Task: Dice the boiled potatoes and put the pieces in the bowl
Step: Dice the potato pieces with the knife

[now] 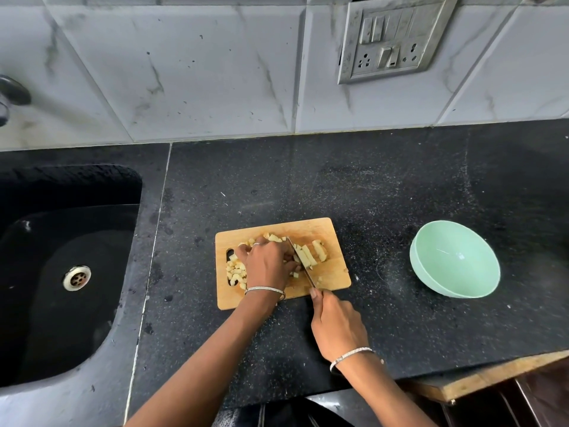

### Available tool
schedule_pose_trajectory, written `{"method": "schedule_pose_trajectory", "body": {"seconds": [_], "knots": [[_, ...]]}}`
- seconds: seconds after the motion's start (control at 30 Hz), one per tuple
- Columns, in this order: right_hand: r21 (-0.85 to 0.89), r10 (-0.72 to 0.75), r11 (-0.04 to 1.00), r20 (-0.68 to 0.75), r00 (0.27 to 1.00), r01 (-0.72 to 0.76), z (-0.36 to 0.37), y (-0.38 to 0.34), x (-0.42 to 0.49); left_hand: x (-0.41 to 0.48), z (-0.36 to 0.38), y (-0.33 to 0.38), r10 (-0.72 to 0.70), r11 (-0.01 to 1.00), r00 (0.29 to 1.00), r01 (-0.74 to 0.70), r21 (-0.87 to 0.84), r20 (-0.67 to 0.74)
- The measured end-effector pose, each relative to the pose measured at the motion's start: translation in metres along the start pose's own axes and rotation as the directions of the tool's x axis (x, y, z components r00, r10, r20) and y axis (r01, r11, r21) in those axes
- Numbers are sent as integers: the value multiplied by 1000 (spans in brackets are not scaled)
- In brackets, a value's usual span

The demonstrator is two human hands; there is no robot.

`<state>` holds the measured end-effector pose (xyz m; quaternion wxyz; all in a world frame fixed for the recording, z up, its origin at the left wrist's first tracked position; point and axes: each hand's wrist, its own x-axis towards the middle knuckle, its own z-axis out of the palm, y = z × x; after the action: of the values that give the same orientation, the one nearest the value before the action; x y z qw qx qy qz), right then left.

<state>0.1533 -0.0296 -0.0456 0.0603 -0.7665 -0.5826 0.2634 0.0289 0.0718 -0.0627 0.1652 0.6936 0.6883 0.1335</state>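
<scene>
Head view: I am dicing on the cutting board (329, 231) mid-frame, right hand (337, 328) gripping the knife (309, 277), left hand (268, 266) clawing down the potato strips (319, 251). The bowl (455, 260) is sitting empty at right. Next I'm needing further crosscuts, fingertips tucked, before scooping.
</scene>
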Motion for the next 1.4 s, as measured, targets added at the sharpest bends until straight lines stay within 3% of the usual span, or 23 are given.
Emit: {"method": "schedule_pose_trajectory", "body": {"seconds": [0.23, 0.47, 0.63, 1.17, 1.4], "knots": [[-96, -18, 995, -9, 1000, 17, 1, -3, -1, -1, -3, 1, -14, 999, 1000, 14, -29, -2], [133, 9, 991, 134, 991, -27, -4, 12, 1, 2, -5, 0, -18, 997, 999, 20, -71, 28], [177, -15, 984, 27, 1000, 10, -18, 26, -8, 1, -7, 1, -7, 998, 1000, 8, -64, 26], [139, -17, 990, 35, 999, 12, -3, 20, 1, -1, -12, 6, -20, 998, 999, 23, -59, 48], [-74, -14, 997, -52, 999, 10, 1, 5, -2, 3, -9, 4, -46, 997, 998, 48, -64, 40]]}}
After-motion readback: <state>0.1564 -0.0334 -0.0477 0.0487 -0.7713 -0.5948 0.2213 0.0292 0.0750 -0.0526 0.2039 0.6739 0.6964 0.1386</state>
